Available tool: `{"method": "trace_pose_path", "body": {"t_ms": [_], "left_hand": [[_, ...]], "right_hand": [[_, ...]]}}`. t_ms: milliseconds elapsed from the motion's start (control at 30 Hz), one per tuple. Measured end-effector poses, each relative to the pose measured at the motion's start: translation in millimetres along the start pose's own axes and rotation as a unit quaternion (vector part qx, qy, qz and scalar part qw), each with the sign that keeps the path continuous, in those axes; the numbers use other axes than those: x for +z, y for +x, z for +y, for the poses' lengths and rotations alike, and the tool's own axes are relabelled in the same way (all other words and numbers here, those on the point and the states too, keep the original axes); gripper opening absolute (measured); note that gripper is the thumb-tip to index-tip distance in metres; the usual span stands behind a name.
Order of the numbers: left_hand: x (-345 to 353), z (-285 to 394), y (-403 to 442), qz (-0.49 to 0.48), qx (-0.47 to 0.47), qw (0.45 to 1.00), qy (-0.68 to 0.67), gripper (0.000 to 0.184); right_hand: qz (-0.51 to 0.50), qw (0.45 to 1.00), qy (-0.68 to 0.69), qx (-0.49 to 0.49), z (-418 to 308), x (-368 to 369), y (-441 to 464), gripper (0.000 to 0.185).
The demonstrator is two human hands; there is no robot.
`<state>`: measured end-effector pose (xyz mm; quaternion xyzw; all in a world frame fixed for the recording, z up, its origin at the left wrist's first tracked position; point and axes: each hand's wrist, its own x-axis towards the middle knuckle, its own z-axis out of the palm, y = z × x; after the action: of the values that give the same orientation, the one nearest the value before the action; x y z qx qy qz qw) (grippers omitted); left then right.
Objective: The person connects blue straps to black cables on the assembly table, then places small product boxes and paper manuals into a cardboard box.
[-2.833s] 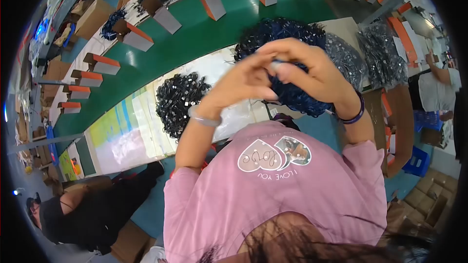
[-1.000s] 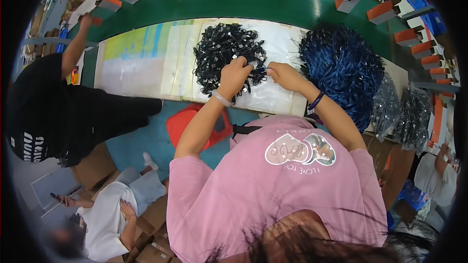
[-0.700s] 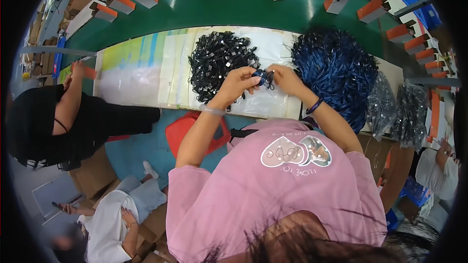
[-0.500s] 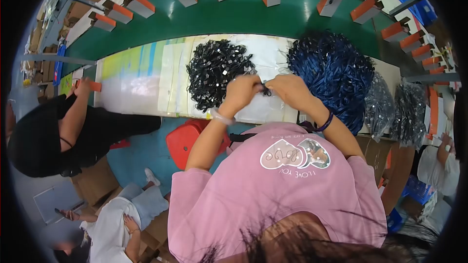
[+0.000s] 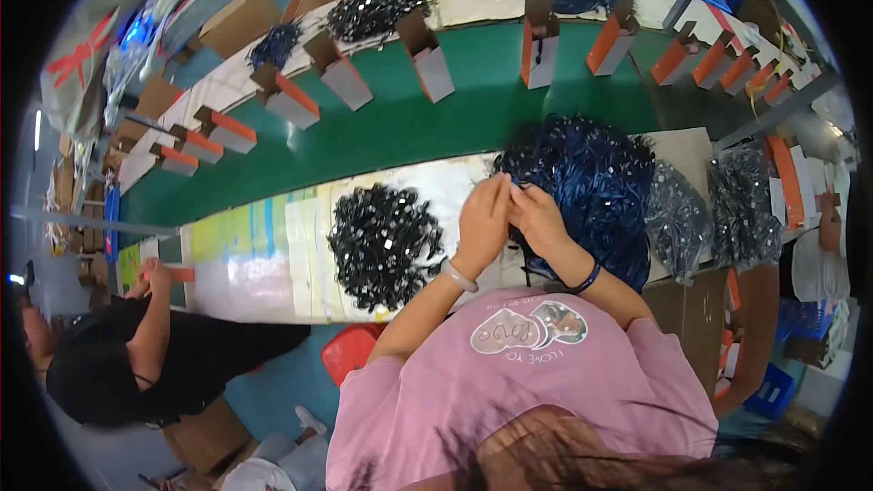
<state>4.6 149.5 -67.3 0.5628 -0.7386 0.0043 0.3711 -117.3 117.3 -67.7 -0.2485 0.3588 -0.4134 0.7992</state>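
My left hand and my right hand meet fingertip to fingertip over the worktable. The left fingers are straight and pressed together; the right fingers are bent in a pinch. Whatever lies between them is hidden or too small to make out. My right hand is at the near left edge of a big heap of dark blue straps. To the left of my left hand lies a pile of black looped straps with small shiny pieces.
Clear bags of dark straps lie at the right. Open orange-and-white boxes stand along the green belt. More straps lie on the far shelf. At the left, a person in black works with an orange piece. A red stool stands below the table.
The view has tilted up, showing more of the far shelf. My hands have shifted from beside the black pile towards the blue heap. The small dark piece between my fingers no longer shows.
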Motion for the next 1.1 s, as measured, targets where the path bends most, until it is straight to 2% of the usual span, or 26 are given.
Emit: {"method": "trace_pose_path", "body": {"t_ms": [67,133,167,233,333,367,467,500,533,567,600,633,700,733,767,833,867,933,1000,1033,1067,1100], "left_hand": [[3,10,13,-0.021,0.037,0.996,-0.074,0.049],[3,8,31,-0.05,0.02,0.986,-0.158,0.048],[10,1,46,-0.023,0.015,0.989,-0.142,0.042],[20,-22,85,-0.026,0.043,0.996,-0.073,0.039],[44,-57,155,-0.055,0.174,0.981,0.072,0.033],[55,-66,175,-0.075,0.217,0.962,0.146,0.031],[87,-89,221,-0.063,0.341,0.903,0.254,0.035],[91,-93,233,-0.061,0.345,0.901,0.255,0.035],[94,-97,245,-0.054,0.408,0.862,0.296,0.035],[96,-100,254,-0.046,0.468,0.816,0.335,0.036],[96,-101,261,-0.053,0.488,0.798,0.35,0.037],[99,-101,267,-0.052,0.489,0.796,0.352,0.037],[102,-101,275,-0.119,0.516,0.743,0.409,0.036],[105,-103,274,-0.122,0.513,0.743,0.413,0.036],[107,-105,275,-0.109,0.518,0.758,0.381,0.034],[107,-108,275,-0.1,0.518,0.773,0.353,0.033],[105,-106,277,-0.108,0.508,0.789,0.328,0.027],[98,-98,283,-0.117,0.499,0.804,0.3,0.022],[90,-87,295,-0.162,0.314,0.876,0.327,0.011],[94,-92,298,-0.165,0.314,0.876,0.326,0.011],[98,-100,302,-0.053,0.282,0.921,0.263,0.007],[102,-107,304,0.061,0.244,0.948,0.196,0.003]], "right_hand": [[-0.011,1.0,0.005,-0.025,-18,-16,14,0.018],[0.014,1.0,-0.009,-0.018,-39,-36,25,0.019],[0.022,0.999,-0.016,-0.02,-52,-42,32,0.019],[0.029,0.998,-0.041,-0.037,-83,-60,48,0.021],[0.049,0.992,-0.073,-0.092,-134,-85,76,0.022],[0.084,0.982,-0.12,-0.116,-153,-89,88,0.023],[0.128,0.931,-0.229,-0.256,-209,-118,139,0.022],[0.143,0.905,-0.266,-0.298,-231,-125,156,0.022],[0.131,0.821,-0.391,-0.394,-254,-140,176,0.021],[0.165,0.776,-0.441,-0.42,-273,-138,188,0.021],[0.198,0.727,-0.487,-0.441,-290,-135,197,0.022],[0.198,0.727,-0.486,-0.443,-302,-139,211,0.022],[0.224,0.497,-0.67,-0.504,-317,-147,231,0.024],[0.257,0.498,-0.689,-0.459,-317,-142,233,0.022],[0.253,0.501,-0.687,-0.462,-319,-139,237,0.022],[0.247,0.388,-0.808,-0.369,-322,-141,246,0.021],[0.244,0.39,-0.807,-0.37,-321,-149,255,0.021],[0.166,0.274,-0.821,-0.472,-319,-163,270,0.016],[0.161,0.261,-0.823,-0.478,-315,-163,274,0.016],[0.155,0.246,-0.824,-0.487,-312,-163,275,0.017],[0.154,0.247,-0.824,-0.486,-309,-163,272,0.017],[0.145,0.24,-0.861,-0.425,-308,-164,270,0.018]]}}
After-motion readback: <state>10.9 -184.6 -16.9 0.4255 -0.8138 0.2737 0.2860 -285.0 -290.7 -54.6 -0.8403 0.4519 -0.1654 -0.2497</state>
